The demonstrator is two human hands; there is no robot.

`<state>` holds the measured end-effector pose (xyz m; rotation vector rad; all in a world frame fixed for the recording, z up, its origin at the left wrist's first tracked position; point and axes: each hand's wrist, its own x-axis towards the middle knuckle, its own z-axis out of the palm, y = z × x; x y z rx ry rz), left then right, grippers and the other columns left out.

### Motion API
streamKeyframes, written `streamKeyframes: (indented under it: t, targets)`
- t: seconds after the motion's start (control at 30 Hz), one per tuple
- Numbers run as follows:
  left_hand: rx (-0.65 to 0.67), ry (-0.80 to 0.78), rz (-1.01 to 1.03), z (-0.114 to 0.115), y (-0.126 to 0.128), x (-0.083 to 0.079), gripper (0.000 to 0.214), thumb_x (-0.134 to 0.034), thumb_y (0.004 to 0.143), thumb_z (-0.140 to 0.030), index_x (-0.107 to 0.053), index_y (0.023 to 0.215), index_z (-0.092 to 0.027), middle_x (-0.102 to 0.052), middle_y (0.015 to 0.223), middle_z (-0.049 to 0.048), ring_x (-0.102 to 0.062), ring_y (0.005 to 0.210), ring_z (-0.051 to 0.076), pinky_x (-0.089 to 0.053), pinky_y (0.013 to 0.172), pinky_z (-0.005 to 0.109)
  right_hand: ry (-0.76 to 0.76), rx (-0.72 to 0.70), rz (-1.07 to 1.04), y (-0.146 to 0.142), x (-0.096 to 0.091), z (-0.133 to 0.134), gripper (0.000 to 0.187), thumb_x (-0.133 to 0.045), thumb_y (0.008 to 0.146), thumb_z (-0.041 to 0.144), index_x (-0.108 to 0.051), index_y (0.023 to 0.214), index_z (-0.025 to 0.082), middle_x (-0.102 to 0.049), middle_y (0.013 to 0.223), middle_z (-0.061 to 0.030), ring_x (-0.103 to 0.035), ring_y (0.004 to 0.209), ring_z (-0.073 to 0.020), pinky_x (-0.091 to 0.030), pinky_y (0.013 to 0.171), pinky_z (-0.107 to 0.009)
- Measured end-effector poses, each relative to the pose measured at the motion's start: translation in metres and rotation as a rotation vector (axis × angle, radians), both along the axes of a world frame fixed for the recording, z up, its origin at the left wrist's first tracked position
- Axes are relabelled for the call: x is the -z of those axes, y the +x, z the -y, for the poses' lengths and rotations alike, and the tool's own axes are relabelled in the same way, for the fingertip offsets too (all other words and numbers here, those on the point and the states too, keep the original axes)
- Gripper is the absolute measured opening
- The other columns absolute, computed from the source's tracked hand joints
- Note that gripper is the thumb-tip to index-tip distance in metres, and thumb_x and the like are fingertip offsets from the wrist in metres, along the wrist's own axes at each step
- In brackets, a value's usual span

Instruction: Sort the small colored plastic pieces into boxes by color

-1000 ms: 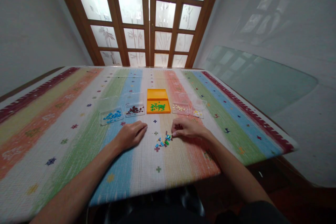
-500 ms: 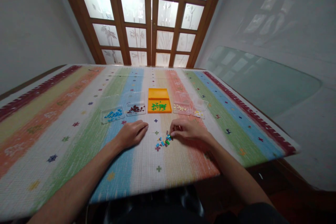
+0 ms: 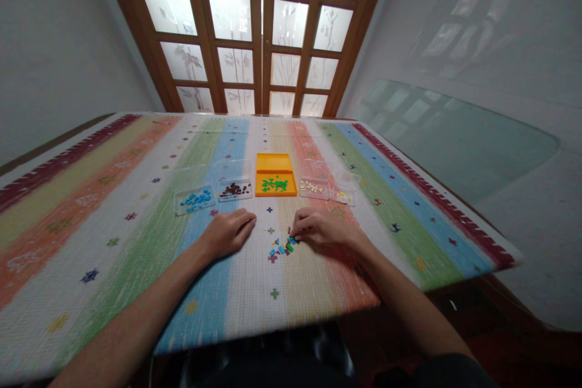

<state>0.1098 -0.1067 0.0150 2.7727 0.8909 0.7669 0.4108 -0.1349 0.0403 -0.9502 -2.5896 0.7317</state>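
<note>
My right hand bends over a small pile of mixed building-brick pieces, blue, green, brown and yellow, on the striped cloth. Its thumb and forefinger are pinched together at the pile's right edge; what lies between them is too small to make out. My left hand rests on the cloth left of the pile, apart from it, with fingers curled together and nothing visible in them. Beyond the hands stands an open orange box with green pieces.
Left of the orange box are clear boxes with brown pieces and blue pieces. To its right, clear boxes hold cream pieces and yellow and white pieces. The striped tablecloth's front edge lies close to me.
My right fingertips have shifted slightly left and down onto the pile's right edge. The green piece seen at those fingertips no longer shows there. My left hand has stayed put.
</note>
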Motion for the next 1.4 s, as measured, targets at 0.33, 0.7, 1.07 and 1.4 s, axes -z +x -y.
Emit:
streamKeyframes:
  t: [0.33,0.7,1.07,1.4]
  targets:
    - [-0.014,-0.004,-0.007,0.001,0.0,-0.002,0.027,-0.042,0.102,-0.024,-0.067,0.097,-0.016,-0.069,0.082,0.0063,-0.065,0.07,0.017,-0.05,0.064,0.028,0.104,-0.008,0.077,-0.009,-0.005,0.008,0.016,-0.059,0.093,0.013,-0.074,0.093,0.019,-0.067,0.091,-0.0066,-0.06,0.081,-0.0168,-0.046,0.074,-0.029]
    - [-0.01,0.01,-0.009,0.001,0.001,-0.002,0.027,-0.042,0.102,-0.024,-0.067,0.096,-0.016,-0.068,0.081,0.006,-0.064,0.07,0.016,-0.05,0.064,0.028,0.142,0.043,0.139,-0.017,-0.004,0.016,0.014,-0.054,0.088,0.008,-0.063,0.091,0.019,-0.063,0.091,-0.0067,-0.054,0.081,-0.0186,-0.041,0.07,-0.03]
    - [-0.005,0.002,0.001,0.001,0.0,-0.001,0.027,-0.042,0.102,-0.025,-0.067,0.097,-0.017,-0.069,0.082,0.0063,-0.064,0.07,0.017,-0.05,0.064,0.028,0.104,0.149,0.096,-0.012,0.0,0.011,0.016,-0.055,0.081,0.006,-0.057,0.089,0.02,-0.063,0.091,-0.0068,-0.053,0.079,-0.0183,-0.041,0.071,-0.03]
    - [-0.006,0.008,-0.004,0.001,0.0,-0.001,0.027,-0.042,0.101,-0.025,-0.067,0.098,-0.017,-0.067,0.08,0.0053,-0.062,0.068,0.016,-0.049,0.063,0.027,-0.12,0.345,-0.154,-0.008,-0.004,0.003,0.009,-0.051,0.092,0.013,-0.057,0.09,0.021,-0.067,0.087,-0.0048,-0.061,0.077,-0.0173,-0.047,0.069,-0.029]
